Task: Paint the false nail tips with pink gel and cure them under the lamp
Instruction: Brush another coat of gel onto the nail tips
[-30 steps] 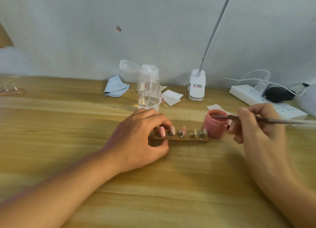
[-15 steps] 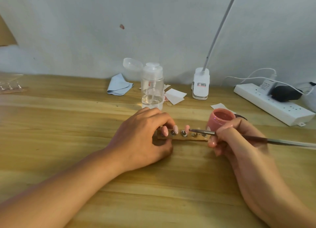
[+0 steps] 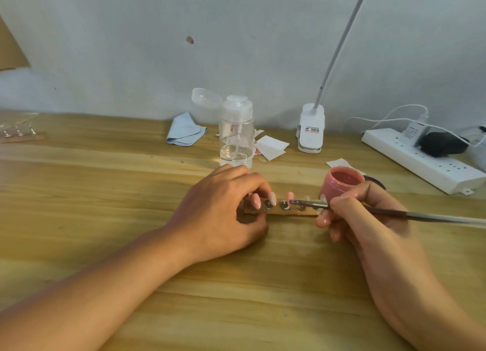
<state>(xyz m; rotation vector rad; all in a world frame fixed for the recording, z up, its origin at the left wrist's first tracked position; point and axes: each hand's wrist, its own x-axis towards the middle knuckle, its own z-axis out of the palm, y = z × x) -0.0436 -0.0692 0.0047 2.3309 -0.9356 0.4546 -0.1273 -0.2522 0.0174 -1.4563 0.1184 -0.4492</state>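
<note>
Nearest the camera, both forearms reach in over the wooden table. The left hand curls round the left end of the holder strip, thumb in front and fingers behind, pinning it down. The right hand pinches the brush like a pen, its handle trailing off to the right.

The strip's long axis runs left to right, and the brush lies almost parallel to it. Two pink nail tips stand at the left, and the bristles touch the third tip, also pink. The pegs beyond sit under the brush shaft, towards the right hand, and probably come next, though their tips are too faint to judge.

Just behind the right hand's knuckles stands the open jar of pink gel, a short reach for a reload. Farther back are the pump bottle, the lamp on its white base and the power strip. Curing looks some way off.
</note>
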